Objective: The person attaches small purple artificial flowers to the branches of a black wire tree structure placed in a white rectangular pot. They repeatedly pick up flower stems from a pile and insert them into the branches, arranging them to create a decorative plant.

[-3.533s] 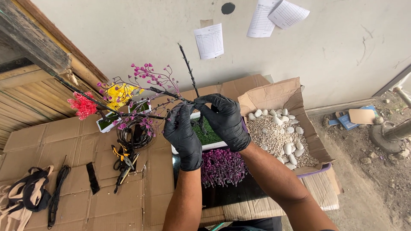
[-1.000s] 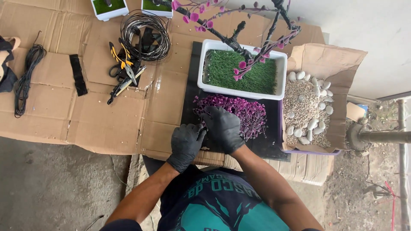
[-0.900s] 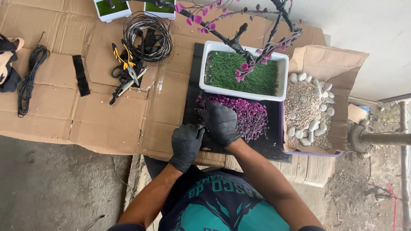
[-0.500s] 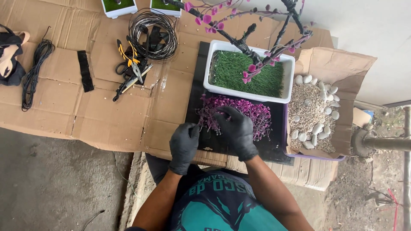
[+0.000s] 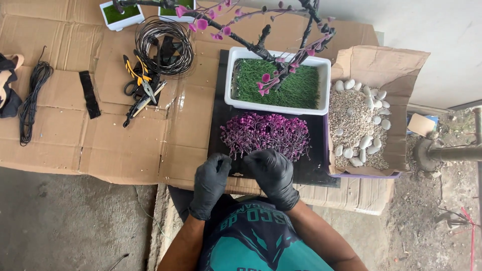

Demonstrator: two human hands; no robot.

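Both gloved hands, the left hand (image 5: 210,183) and right hand (image 5: 271,173), were curled with fingertips pinching at the near edge of the purple sprig pile (image 5: 265,134), which lay on the black tray (image 5: 316,168). The sprigs looked light, springy and tangle-prone, best taken by the stems. At twelve o'clock stood the white planter (image 5: 277,107); at three, the pebble box (image 5: 396,108); at ten, pliers (image 5: 141,88) and a wire coil (image 5: 163,40).

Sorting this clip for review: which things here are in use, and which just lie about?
In use:
left hand and right hand, gloved, at the purple flower pile
black tray

Lying about:
white planter
pebble box
wire coil
pliers
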